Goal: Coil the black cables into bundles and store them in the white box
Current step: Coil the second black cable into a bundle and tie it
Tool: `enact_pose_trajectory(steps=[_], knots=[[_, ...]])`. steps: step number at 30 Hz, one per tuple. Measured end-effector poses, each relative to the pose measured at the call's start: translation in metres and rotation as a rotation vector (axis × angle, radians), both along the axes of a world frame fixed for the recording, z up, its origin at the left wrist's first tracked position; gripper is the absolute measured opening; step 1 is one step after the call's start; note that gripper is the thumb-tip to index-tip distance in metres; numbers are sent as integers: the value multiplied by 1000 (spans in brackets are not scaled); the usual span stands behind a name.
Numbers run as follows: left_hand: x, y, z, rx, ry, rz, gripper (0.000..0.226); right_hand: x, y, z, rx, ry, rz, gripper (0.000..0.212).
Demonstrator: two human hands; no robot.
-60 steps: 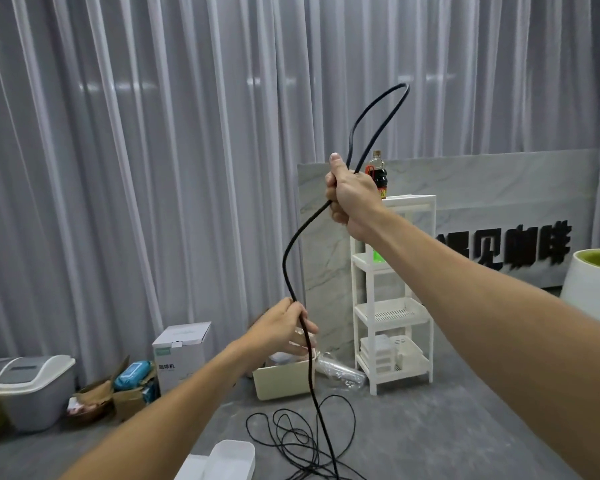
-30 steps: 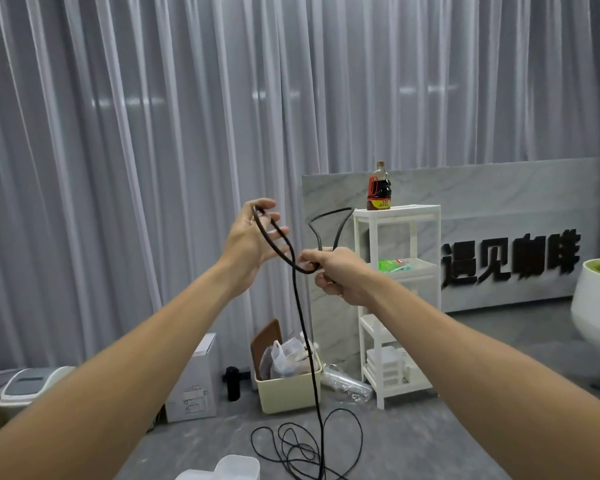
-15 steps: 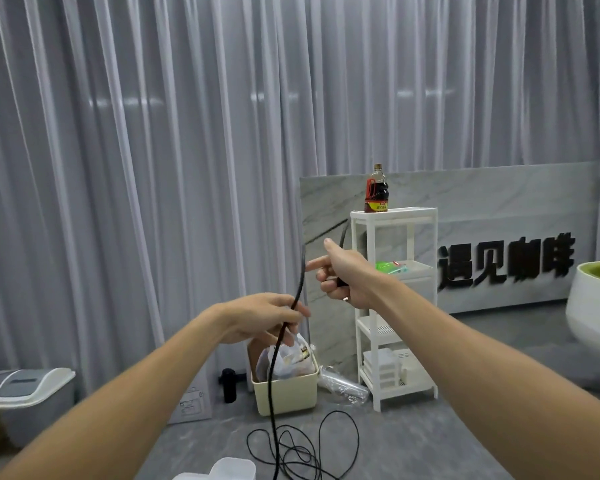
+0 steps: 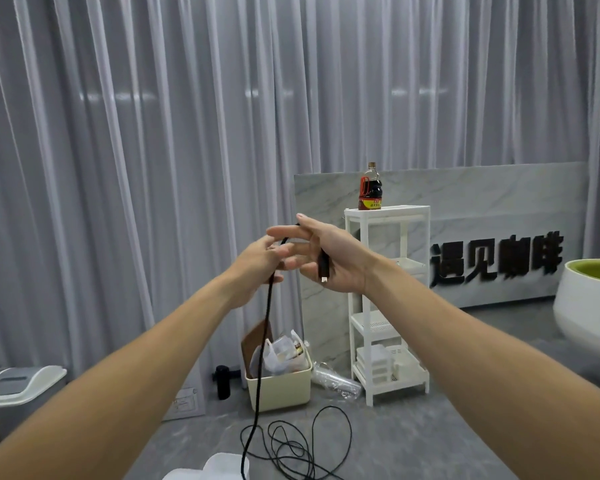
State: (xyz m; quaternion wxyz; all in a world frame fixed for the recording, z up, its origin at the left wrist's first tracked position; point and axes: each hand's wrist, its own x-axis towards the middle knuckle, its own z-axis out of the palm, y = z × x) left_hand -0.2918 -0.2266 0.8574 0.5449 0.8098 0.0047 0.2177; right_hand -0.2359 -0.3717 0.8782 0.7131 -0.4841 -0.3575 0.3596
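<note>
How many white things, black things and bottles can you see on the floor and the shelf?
White: 3, the white shelf rack, white box, white-lidded bin.
Black: 2, the black cable, small black cylinder.
Bottles: 2, the sauce bottle, clear bottle.
Total: 7.

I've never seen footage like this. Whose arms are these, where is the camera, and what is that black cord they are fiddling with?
No machine here: these are a person's two bare arms, filmed by one wide-angle camera worn on their head, so you see roughly what they see.

The right hand is turned palm up with the plug end of a black cable lying across it, fingers mostly straight. The left hand grips the same cable just beside it. From there the cable hangs down to the grey floor, where the rest lies in loose loops.

At the bottom edge is part of a white box, likely where the cable goes once coiled. Behind stand a cream bin of bags, a white shelf rack with a dark bottle on top, and grey curtains.
</note>
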Motion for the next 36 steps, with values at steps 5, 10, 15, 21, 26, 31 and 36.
enact_pose_trajectory(steps=[5, 10, 15, 21, 26, 31, 36], knots=[[-9, -6, -8, 12, -167, -79, 29, -8, 3, -4, 109, 76, 57, 46], [-6, -12, -38, -72, -103, -28, 25, -14, 8, -18, 287, 149, 127, 36], [-8, -17, -87, -170, -35, -37, 27, -18, 14, -56, 320, 232, 66, 29], [-11, -8, -157, -116, 50, -23, 28, -6, 27, -124, 324, 359, -69, 27], [-12, -10, -213, -98, 190, -74, 31, 7, 48, -192, 349, 435, -186, 30], [-20, -10, -271, -134, 355, -135, 35, 19, 56, -253, 332, 447, -341, 35], [-24, -2, -338, 18, 359, -85, 38, 26, 62, -318, 171, 299, -468, 37]])
